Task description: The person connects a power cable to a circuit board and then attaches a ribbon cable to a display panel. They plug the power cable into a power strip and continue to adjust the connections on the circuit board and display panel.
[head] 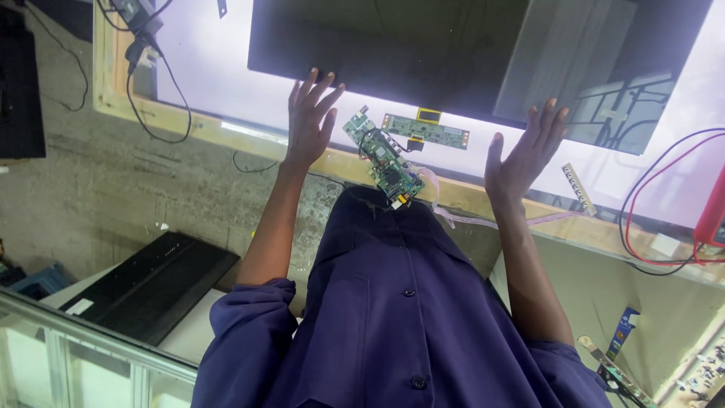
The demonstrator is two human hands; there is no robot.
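Since the dark screen panel (423, 53) lies flat across the lit white bench (211, 68), both hands are spread open at its near edge, gripping nothing. The left hand (310, 121) has fingertips touching the panel; the right hand (525, 155) hovers flat just short of it, as far as I can tell. A green circuit board (385, 159) sits between them, wired to a narrow strip board (425, 131).

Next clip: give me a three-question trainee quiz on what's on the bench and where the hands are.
1. True or false: the left hand grips the green circuit board.
2. Which lies nearer the right hand: (a) red and black wires, (b) black adapter?
3. What dark thing do both hands' fingertips reach toward?

Key: 1. False, it is open, beside the board. 2. (a). 3. The dark display panel on the lit white surface.
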